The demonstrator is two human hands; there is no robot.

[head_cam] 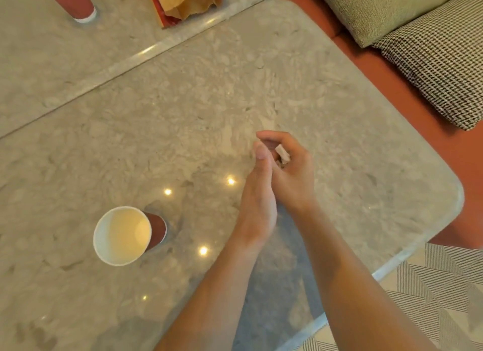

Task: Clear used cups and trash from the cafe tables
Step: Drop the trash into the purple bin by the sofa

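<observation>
1. Two pale stone tables stand side by side with a thin gap between them: the near tabletop (183, 102) and the far tabletop (39, 63). Small spots of light shine on the near one.
2. A red paper cup (75, 2) stands on the far tabletop, at the top left of the view. Only its lower part shows.
3. An empty paper cup (122, 235), red outside and white inside, stands upright on the left part of the near tabletop, well apart from the hands.
4. A brown paper bag (190, 2) lies on the far tabletop, close to the edge beside the gap.
5. The left hand (257, 193) is above the middle of the near tabletop. It is pressed against the other hand, thumb up. Its fingers are hidden, so I cannot tell if it holds anything.
6. A small bit of crumpled paper (283, 154) peeks out between the two hands.
7. The right hand (290, 178) has its fingers curled round the crumpled paper.
8. Past the right edge is an orange bench (366, 63) with a green cushion (379, 8) and a black-and-white checked cushion (439, 55) touching it.
</observation>
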